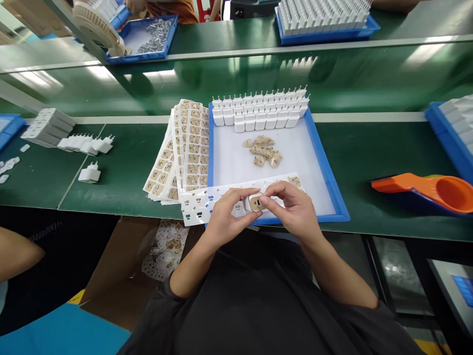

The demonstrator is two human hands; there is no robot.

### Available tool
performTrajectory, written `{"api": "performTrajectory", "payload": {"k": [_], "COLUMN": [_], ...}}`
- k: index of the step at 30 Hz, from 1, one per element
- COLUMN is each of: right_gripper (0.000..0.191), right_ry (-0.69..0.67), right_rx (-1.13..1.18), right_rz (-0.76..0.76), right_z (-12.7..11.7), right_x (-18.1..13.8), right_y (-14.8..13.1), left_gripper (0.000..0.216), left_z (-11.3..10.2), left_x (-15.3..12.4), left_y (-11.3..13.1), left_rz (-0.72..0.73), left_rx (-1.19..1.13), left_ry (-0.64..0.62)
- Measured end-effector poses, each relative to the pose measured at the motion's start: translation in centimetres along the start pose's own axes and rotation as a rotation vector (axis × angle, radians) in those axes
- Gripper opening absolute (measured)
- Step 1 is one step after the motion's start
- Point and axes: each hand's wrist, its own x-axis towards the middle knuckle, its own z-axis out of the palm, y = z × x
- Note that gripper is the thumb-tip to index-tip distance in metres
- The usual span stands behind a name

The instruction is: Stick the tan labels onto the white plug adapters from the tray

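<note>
In my left hand [229,215], thumb and fingers close round a white plug charger [247,203], its socket face turned up toward me. A tan adhesive sticker [255,202] with slots cut in it lies over that face. My right hand [295,207] pinches at the sticker's right edge, thumb and forefinger against it. Beneath both hands is a mostly stripped white sticker sheet [199,207], with a tan sticker left at its right end. The sheet lies across the front of a blue-rimmed tray [328,177]. Tan peeled pieces [264,150] are heaped inside the tray.
Rows of white chargers [260,112] stand prongs-up at the tray's back. Sticker sheets [185,148] are stacked left of it. Farther left are loose chargers [89,172]; at right, an orange-handled tool [421,187]. Below the bench edge sits a cardboard box [118,266]. A neighbour's arm [18,254] shows left.
</note>
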Motion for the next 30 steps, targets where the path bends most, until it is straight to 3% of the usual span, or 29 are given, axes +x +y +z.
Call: {"api": "performTrajectory", "payload": {"k": [18, 30], "right_gripper": [0.005, 0.006], "right_ry": [0.075, 0.109], "right_rx": [-0.169, -0.439], "right_rz": [0.004, -0.177], "right_z": [1.0, 1.5], "right_x": [-0.3, -0.2], "right_y": [-1.0, -1.0], "left_gripper": [0.037, 0.034], "left_z": [0.3, 0.7], "left_x": [-0.2, -0.3], "left_y": [-0.1, -0.2], "left_rz": [0.088, 0.105], "left_rx": [0.073, 0.119], "left_ry": [0.048, 0.117]}}
